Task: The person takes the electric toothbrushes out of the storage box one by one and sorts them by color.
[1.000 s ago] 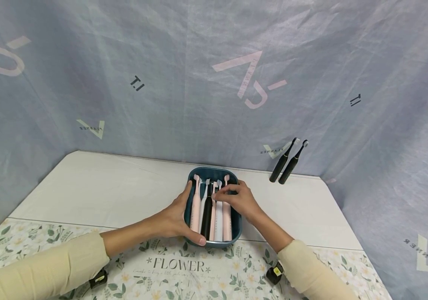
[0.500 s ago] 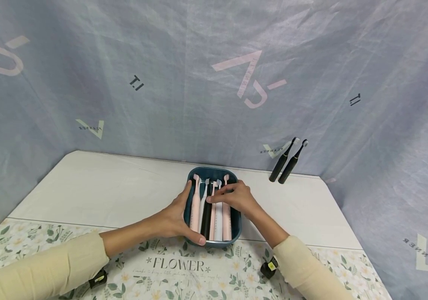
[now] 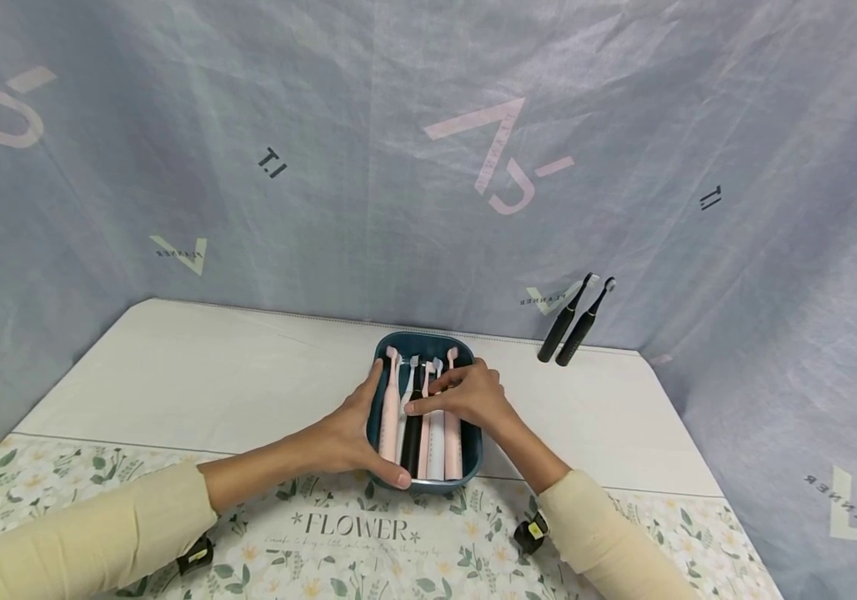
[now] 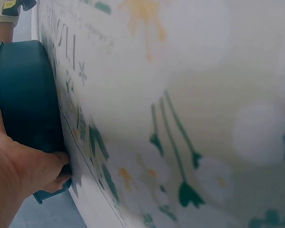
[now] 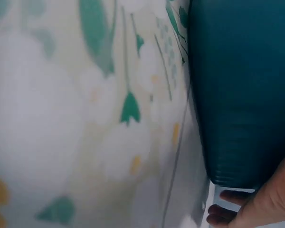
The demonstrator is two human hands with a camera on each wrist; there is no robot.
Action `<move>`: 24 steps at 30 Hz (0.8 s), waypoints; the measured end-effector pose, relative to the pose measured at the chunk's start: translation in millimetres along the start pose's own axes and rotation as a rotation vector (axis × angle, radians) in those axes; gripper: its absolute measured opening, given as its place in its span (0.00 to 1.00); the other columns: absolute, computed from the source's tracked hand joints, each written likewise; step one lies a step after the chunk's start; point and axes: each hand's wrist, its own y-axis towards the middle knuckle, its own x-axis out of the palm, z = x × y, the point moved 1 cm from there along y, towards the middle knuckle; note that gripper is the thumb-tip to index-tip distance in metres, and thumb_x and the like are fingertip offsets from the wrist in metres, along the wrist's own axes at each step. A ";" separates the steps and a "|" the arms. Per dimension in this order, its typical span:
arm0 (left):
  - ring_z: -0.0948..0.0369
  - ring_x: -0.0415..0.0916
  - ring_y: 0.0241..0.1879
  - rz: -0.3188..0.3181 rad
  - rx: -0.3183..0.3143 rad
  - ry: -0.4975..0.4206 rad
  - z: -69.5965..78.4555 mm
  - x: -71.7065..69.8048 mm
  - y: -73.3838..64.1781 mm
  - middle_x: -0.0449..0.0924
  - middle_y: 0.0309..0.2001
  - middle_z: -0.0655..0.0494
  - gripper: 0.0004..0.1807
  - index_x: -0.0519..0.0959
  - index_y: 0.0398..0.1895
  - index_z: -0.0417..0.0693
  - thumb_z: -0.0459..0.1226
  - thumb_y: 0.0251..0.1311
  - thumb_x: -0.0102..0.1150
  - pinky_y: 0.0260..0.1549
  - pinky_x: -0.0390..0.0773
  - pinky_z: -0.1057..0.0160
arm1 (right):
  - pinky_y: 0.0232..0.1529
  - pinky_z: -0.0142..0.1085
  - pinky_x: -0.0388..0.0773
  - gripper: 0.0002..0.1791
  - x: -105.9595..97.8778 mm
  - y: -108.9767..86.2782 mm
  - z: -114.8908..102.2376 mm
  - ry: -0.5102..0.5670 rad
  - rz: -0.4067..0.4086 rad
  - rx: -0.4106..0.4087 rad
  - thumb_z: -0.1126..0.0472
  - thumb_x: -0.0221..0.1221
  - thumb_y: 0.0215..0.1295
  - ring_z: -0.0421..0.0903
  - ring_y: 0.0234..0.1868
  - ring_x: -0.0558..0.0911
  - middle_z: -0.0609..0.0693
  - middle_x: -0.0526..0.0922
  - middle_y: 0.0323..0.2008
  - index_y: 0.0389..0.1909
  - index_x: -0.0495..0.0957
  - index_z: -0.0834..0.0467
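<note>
A dark teal bin (image 3: 428, 340) holds several electric toothbrushes side by side, heads toward the far end. From the left these include a pink toothbrush (image 3: 389, 421), a black toothbrush (image 3: 411, 450) and a white toothbrush (image 3: 438, 450). My left hand (image 3: 349, 437) grips the bin at its near left corner, thumb on the front rim and fingers along the outer left wall. Reaching over the right rim, my right hand (image 3: 473, 402) touches the toothbrushes; its thumb tip lies across the black one. Its other fingers are partly hidden, with some outside the bin (image 5: 242, 95) in the right wrist view.
Two black electric toothbrushes (image 3: 577, 325) stand upright at the back right, near the fabric backdrop (image 3: 308, 183). The white table surface (image 3: 233, 367) spreads on both sides of the bin. A flower-print mat (image 3: 368, 558) covers the front.
My right thumb has slid leftward and slightly nearer across the toothbrushes, onto the black one. The left hand and the bin have kept their places.
</note>
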 end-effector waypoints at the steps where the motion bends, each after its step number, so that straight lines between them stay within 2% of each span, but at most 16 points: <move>1: 0.36 0.26 0.93 -0.001 0.000 -0.002 -0.2 0.0 0.0 0.19 0.94 0.44 0.99 0.16 0.92 0.65 0.66 0.39 0.94 0.83 0.54 0.21 | 0.68 0.64 0.80 0.26 -0.8 0.4 -0.5 -0.009 -0.013 0.016 0.34 0.87 0.48 0.69 0.75 0.70 0.64 0.74 0.76 0.42 0.96 0.45; 3: 0.36 0.25 0.93 -0.002 0.001 -0.009 -0.2 0.0 -0.1 0.18 0.94 0.45 0.99 0.16 0.92 0.66 0.66 0.39 0.94 0.83 0.54 0.21 | 0.69 0.64 0.81 0.27 -2.5 1.4 -1.5 -0.019 -0.042 0.033 0.34 0.87 0.49 0.68 0.75 0.73 0.63 0.73 0.77 0.45 0.96 0.44; 7: 0.37 0.24 0.93 -0.004 0.007 -0.019 1.0 0.6 -0.3 0.18 0.94 0.47 0.98 0.17 0.92 0.66 0.65 0.39 0.94 0.84 0.53 0.21 | 0.69 0.61 0.84 0.27 -5.9 3.7 -3.0 -0.021 -0.080 0.044 0.36 0.85 0.51 0.62 0.71 0.82 0.58 0.83 0.70 0.48 0.96 0.45; 10: 0.38 0.24 0.93 -0.003 0.015 -0.019 1.7 0.8 -0.8 0.18 0.94 0.46 0.98 0.17 0.92 0.65 0.64 0.39 0.94 0.84 0.52 0.22 | 0.69 0.60 0.84 0.27 -7.1 4.4 -3.4 -0.024 -0.093 0.054 0.38 0.85 0.52 0.62 0.72 0.81 0.59 0.83 0.71 0.50 0.96 0.47; 13: 0.38 0.24 0.94 0.000 0.019 -0.018 2.2 0.6 -1.4 0.18 0.94 0.46 0.98 0.17 0.92 0.65 0.64 0.39 0.94 0.84 0.52 0.22 | 0.70 0.62 0.82 0.29 -6.3 5.3 -3.1 -0.018 -0.095 0.064 0.40 0.84 0.53 0.65 0.74 0.78 0.64 0.76 0.77 0.54 0.95 0.50; 17: 0.39 0.24 0.94 0.003 0.022 -0.029 2.0 0.4 -1.5 0.18 0.94 0.46 0.98 0.17 0.92 0.66 0.62 0.40 0.95 0.85 0.52 0.23 | 0.75 0.66 0.77 0.33 -3.3 6.1 -0.2 0.012 -0.080 0.068 0.47 0.84 0.54 0.72 0.86 0.63 0.69 0.59 0.88 0.60 0.93 0.54; 20: 0.39 0.25 0.94 0.004 0.029 -0.040 1.7 0.5 -1.3 0.19 0.94 0.46 0.98 0.17 0.92 0.64 0.62 0.40 0.95 0.86 0.52 0.24 | 0.78 0.68 0.73 0.33 -2.2 5.7 1.4 0.038 -0.074 0.061 0.50 0.85 0.55 0.74 0.90 0.52 0.70 0.47 0.92 0.62 0.92 0.57; 24: 0.38 0.25 0.94 0.006 0.028 -0.044 1.1 0.7 -1.4 0.19 0.94 0.45 0.99 0.17 0.92 0.63 0.63 0.39 0.95 0.85 0.52 0.24 | 0.79 0.66 0.73 0.33 -2.9 4.7 2.7 0.079 -0.090 0.061 0.50 0.85 0.56 0.72 0.91 0.53 0.69 0.45 0.92 0.62 0.90 0.58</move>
